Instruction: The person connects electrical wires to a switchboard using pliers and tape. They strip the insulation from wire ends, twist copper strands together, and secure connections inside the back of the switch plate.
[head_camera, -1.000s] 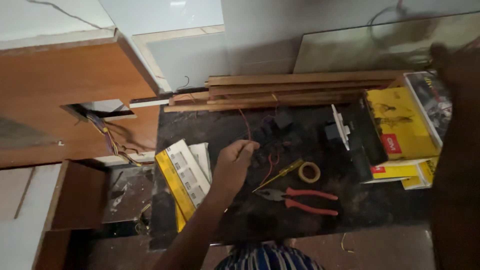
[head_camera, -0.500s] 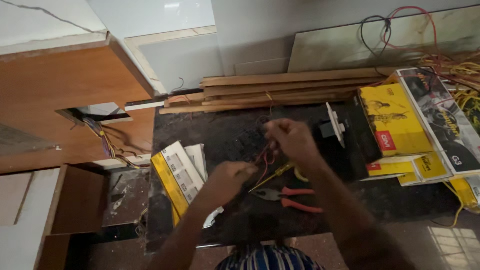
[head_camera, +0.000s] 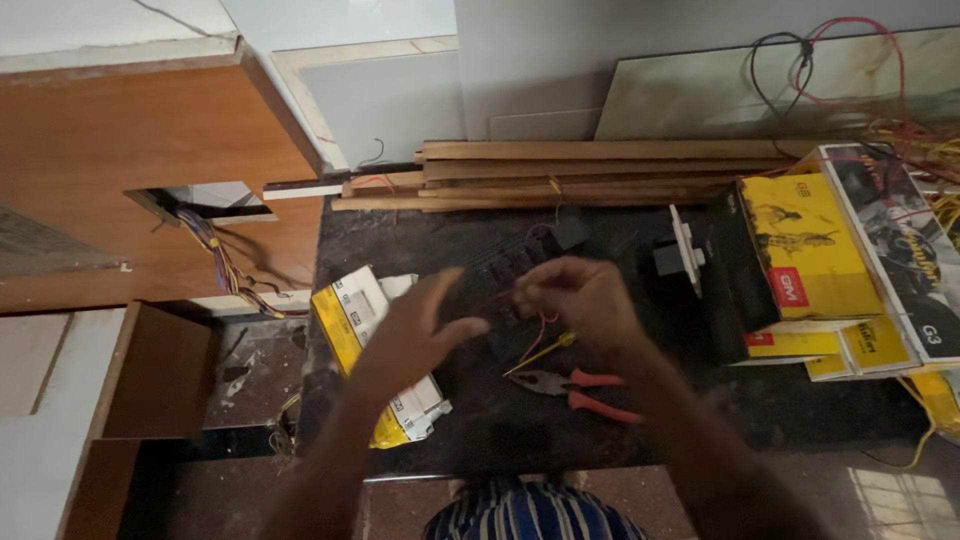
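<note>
Change since 0.5 s ago: both hands have been drawn closer together over the middle of the dark worktop (head_camera: 620, 440). The left hand (head_camera: 415, 335), previously lower and half curled, is now raised and spread. The right hand (head_camera: 580, 300) has been kept at the thin red wire (head_camera: 537, 333). Judged from that: wire handling is under way and the left hand is being brought in to assist, with no contact made yet.

Grip state:
- Right hand: fingertips pinched together, seemingly on the top end of the red wire, which is seen hanging from it toward 6 o'clock. The exact pinch point is blurred, so clamping on the wire is probable, not certain.
- Left hand: fingers apart, palm open, nothing held. It is placed at 9 o'clock of the right hand, close but not touching.

Surroundings:
- Yellow-handled screwdriver (head_camera: 540, 354) lies just below the wire end.
- Orange-handled pliers (head_camera: 575, 388) lie at 6 o'clock of the right hand, untouched.
- Yellow-and-white box (head_camera: 352, 310) lies partly under the left wrist.
- Wooden battens (head_camera: 600, 170) are stacked at 12 o'clock; yellow carton (head_camera: 810, 250) sits at 3 o'clock.
</note>
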